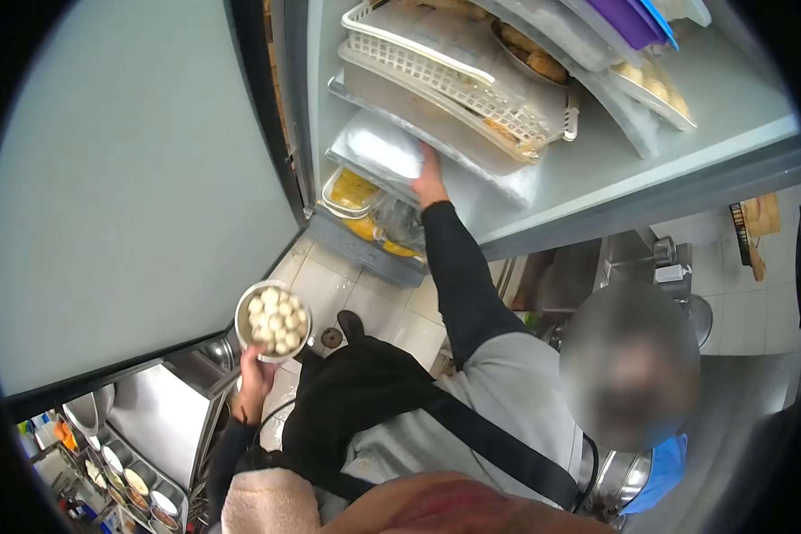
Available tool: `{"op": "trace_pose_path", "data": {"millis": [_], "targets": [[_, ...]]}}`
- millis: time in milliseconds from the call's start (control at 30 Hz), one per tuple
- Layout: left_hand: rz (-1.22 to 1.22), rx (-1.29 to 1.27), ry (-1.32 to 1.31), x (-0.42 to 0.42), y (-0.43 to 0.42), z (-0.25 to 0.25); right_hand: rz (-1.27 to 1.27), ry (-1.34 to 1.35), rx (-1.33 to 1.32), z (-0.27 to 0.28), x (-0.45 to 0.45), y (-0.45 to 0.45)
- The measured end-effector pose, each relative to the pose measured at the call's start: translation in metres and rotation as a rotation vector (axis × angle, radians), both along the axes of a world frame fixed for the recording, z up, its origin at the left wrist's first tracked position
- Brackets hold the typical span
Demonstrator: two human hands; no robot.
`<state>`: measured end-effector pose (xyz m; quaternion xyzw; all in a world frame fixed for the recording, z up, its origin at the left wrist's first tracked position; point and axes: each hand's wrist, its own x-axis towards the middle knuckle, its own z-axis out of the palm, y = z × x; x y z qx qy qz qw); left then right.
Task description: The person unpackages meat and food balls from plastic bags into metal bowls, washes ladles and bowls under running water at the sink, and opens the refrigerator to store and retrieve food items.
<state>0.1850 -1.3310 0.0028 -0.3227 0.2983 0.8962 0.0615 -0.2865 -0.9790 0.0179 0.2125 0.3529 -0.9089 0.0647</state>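
My left hand (pixel 254 378) grips the near rim of a round white bowl (pixel 242 313) filled with small, pale balls (pixel 279 322). Over in the open fridge, my right hand (pixel 430 181) is at the right edge of a plastic-wrapped white tray (pixel 378 147). Its fingers are partly hidden there. Just above the hand is a shelf stack with a white perforated basket (pixel 418 67). Yellow food in containers (pixel 351 191) and a clear plastic bag (pixel 399 221) lie below the wrapped tray.
A large grey fridge door (pixel 142 178) stands open on the left. Metal pans of ingredients (pixel 138 481) are at the lower left. A blurred head (pixel 632 365) shows at the right, near a steel sink (pixel 627 254). Food trays (pixel 654 84) fill the upper right shelf.
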Motion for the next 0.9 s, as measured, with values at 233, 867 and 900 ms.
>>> {"op": "trace_pose_path", "data": {"millis": [233,867,900], "targets": [[-0.232,-0.041,0.127,-0.21,0.053,0.023,-0.084,0.059,0.154,-0.019,0.095,0.083],[-0.035,-0.128,0.349,-0.564,0.214,-0.009,-0.288,-0.01,1.144,-0.022,0.14,0.082],[-0.141,-0.275,0.342,-0.558,0.205,-0.026,-0.284,-0.03,1.251,-0.012,0.139,0.08]]}}
